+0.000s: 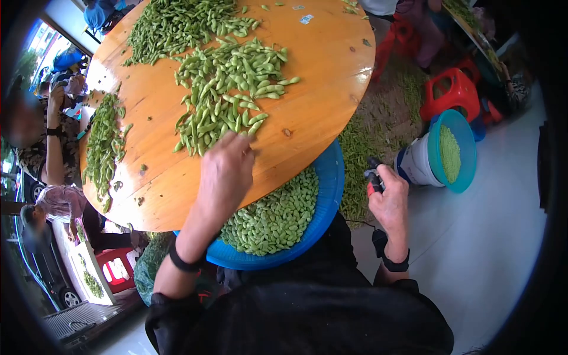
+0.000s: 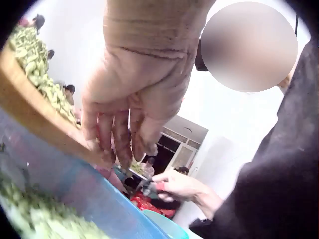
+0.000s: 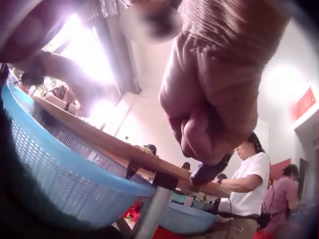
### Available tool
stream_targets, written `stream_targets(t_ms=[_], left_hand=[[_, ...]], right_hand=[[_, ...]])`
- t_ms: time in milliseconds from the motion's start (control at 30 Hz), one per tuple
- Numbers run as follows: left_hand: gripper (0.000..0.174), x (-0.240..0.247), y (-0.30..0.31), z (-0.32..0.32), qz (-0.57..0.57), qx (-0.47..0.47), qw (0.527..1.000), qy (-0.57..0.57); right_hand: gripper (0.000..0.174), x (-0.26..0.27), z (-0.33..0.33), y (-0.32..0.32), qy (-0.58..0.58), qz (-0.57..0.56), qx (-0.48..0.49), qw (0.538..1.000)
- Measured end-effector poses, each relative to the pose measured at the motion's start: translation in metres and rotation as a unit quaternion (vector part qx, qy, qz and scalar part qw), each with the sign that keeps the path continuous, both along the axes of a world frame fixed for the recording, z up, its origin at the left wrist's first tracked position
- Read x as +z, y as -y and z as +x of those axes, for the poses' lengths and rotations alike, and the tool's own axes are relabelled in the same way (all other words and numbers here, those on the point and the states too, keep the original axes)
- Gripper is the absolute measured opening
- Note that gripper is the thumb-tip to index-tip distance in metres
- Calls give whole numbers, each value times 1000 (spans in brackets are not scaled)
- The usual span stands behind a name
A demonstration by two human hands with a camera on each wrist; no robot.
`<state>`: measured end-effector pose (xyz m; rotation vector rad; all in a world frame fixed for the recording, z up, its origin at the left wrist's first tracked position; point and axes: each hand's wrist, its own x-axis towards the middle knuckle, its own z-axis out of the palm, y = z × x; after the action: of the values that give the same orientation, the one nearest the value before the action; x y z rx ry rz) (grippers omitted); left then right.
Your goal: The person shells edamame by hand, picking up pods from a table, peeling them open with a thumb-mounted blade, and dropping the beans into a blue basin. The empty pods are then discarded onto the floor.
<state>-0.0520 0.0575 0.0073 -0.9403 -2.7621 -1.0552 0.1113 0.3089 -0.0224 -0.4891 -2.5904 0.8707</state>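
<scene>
My left hand (image 1: 228, 168) is over the wooden table (image 1: 319, 112), at the near edge of a pile of green soybean pods (image 1: 231, 89). In the left wrist view the fingers (image 2: 119, 132) of that hand hang relaxed, with nothing seen between them. My right hand (image 1: 390, 198) is right of the table, its fingers curled round a small hand tool (image 1: 371, 175) with black, red and silvery parts; its exact kind cannot be told. Below the table edge, a blue plastic basket (image 1: 338, 177) in front of my body holds shelled green soybeans (image 1: 272, 219).
More pods (image 1: 177, 23) lie at the table's far side and others (image 1: 103, 145) at its left. A white bucket with a teal basin (image 1: 470, 154) of beans stands on the floor at right, near a red stool (image 1: 452, 94). Loose pods (image 1: 358, 171) cover the floor. People sit around.
</scene>
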Motion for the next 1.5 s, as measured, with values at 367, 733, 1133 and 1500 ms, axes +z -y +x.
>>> stream_targets(t_ms=[367,733,1133,1500], left_hand=[[18,-24,-9,-29,-60,32,996,-66],[7,-4,-7,56,203,8,877,436],[7,-28,0,74,181,49,930,315],[9,-56,2,85,511,-75,507,691]], right_hand=[[37,-4,-16,34,-27,-105,99,989],[37,9,-40,62,83,-603,220,763],[17,4,-35,67,85,-587,237,769],[22,-24,-33,49,101,-821,256,500]])
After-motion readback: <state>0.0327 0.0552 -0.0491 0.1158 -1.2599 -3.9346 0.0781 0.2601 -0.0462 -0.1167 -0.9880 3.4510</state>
